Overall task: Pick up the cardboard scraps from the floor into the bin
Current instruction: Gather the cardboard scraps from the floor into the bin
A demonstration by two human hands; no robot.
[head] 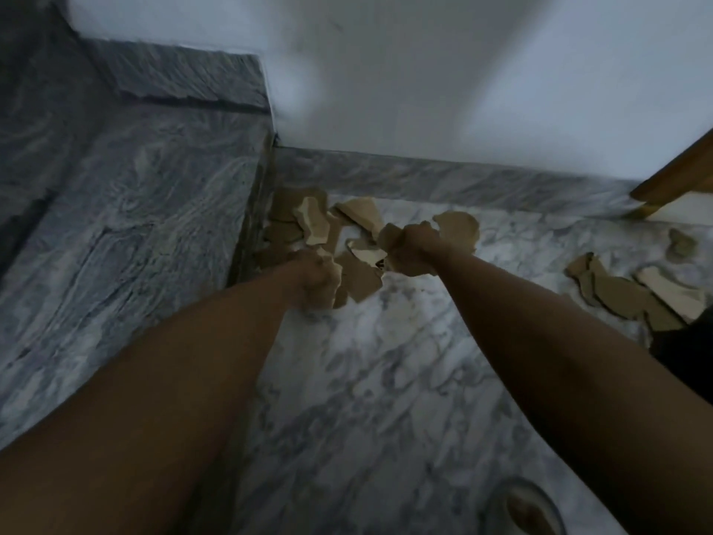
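Brown cardboard scraps (308, 222) lie heaped on the marble floor in the corner by the step. My left hand (314, 278) is closed around a cardboard scrap at the near edge of the heap. My right hand (411, 249) is fisted on more scraps, with a rounded piece (461, 227) sticking out behind it. A second cluster of scraps (625, 295) lies to the right on the floor. The frame is blurred. No bin shows for certain.
A raised grey marble step (127, 210) fills the left side. A white wall (386, 79) with a marble skirting (443, 179) closes the back. A wooden leg (675, 179) slants in at the right. A round dark object (524, 507) sits at the bottom edge.
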